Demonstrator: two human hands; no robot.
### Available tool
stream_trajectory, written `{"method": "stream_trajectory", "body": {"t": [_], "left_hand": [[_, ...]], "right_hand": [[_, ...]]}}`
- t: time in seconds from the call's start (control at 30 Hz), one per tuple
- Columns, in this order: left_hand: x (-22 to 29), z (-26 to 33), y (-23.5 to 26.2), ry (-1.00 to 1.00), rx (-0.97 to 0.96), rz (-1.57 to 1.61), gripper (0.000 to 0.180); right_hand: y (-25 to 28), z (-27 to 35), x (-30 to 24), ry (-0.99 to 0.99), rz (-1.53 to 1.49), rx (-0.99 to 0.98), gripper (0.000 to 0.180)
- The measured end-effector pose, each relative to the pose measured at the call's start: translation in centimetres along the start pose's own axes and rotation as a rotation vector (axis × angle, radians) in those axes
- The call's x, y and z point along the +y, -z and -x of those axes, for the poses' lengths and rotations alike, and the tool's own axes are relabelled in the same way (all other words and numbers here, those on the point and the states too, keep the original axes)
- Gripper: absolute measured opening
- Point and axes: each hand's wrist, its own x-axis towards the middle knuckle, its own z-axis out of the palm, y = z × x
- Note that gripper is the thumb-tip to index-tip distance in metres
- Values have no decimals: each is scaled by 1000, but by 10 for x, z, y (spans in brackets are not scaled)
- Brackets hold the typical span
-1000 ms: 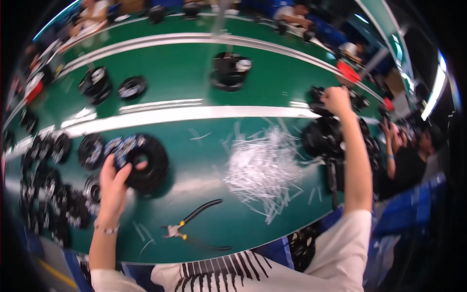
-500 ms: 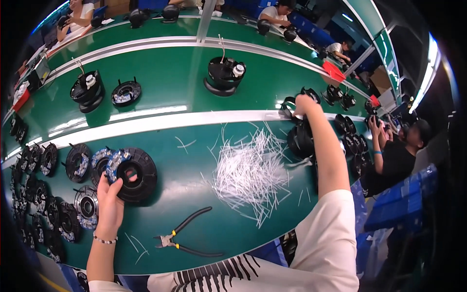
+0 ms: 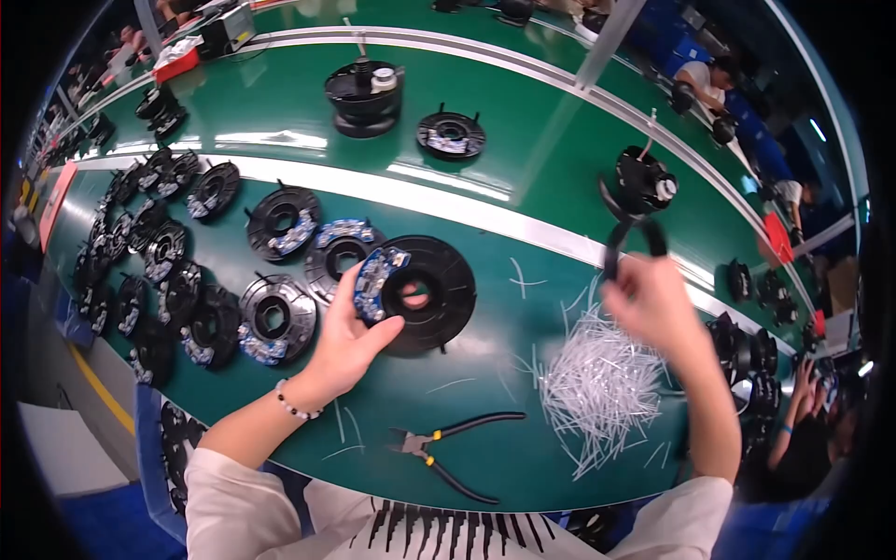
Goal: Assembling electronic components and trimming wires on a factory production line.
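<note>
My left hand (image 3: 350, 336) grips the near-left rim of a black round disc part (image 3: 425, 291) lying on the green table (image 3: 523, 187); a blue-and-white curved circuit piece (image 3: 373, 280) sits on its left edge by my fingers. My right hand (image 3: 653, 303) is raised above the table, closed on a black bent part (image 3: 630, 238) that sticks up from its fingers. A heap of thin white plastic strips (image 3: 602, 387) lies just below that hand. Black-handled pliers (image 3: 448, 443) rest near the table's front edge between my arms.
Several similar black disc parts (image 3: 271, 317) crowd the table's left side. Across the white stripe stand a tall black assembly (image 3: 364, 93), a flat disc (image 3: 451, 135) and another black assembly (image 3: 644, 182). More black parts (image 3: 747, 350) are stacked at right. Other people work at the far right.
My right hand has come back from the stack of parts at the right, carrying a black bent part toward the middle. My left hand stays on the disc.
</note>
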Motion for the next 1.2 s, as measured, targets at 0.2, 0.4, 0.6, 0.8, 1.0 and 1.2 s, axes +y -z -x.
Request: {"method": "stream_trajectory", "body": {"t": [0.2,0.4,0.6,0.8,1.0,1.2], "left_hand": [[14,4,-4,36,-19,155,44],[20,-1,2,102,81,428,40],[25,6,2,66,68,316,71],[24,7,-1,17,59,347,81],[10,13,2,-54,86,232,64],[1,21,2,299,-347,267,79]], "right_hand": [[-62,21,-97,62,-562,-284,22],[-102,23,-115,-1,-569,-145,30],[-79,22,-107,40,-62,-203,119],[-94,25,-100,31,-133,-252,110],[-79,33,-96,-168,-730,143,107],[-85,28,-129,61,-581,209,114]]}}
